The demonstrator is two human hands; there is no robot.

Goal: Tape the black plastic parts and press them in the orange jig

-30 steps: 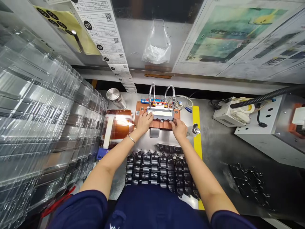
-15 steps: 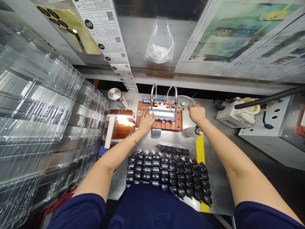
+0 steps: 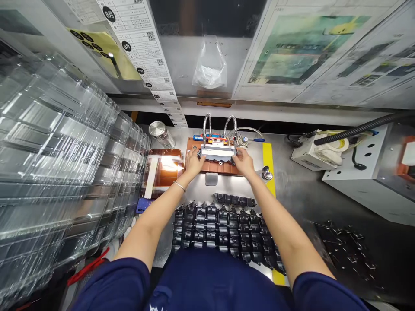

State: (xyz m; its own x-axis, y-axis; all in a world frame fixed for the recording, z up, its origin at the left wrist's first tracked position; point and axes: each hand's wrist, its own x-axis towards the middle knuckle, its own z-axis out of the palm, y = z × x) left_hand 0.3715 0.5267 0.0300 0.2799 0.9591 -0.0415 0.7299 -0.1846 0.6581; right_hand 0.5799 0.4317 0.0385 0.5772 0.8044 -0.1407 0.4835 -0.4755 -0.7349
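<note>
grey bar (image 3: 217, 152) on the jig (image 3: 216, 166): right hand (image 3: 244, 162) is back, left hand (image 3: 193, 162) stayed, both grips clamped on its ends.

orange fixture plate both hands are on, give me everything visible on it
The orange-brown fixture plate lies flat on the steel bench, near its back edge, rectangular, with dark holes at its corners. A pale grey block with a scalloped front edge sits across it. Two flexible metal hoses arch down to its rear, among small blue and orange fittings. The left hand rests on its left end, the right hand on its right end. A grey tab protrudes in front.
</note>
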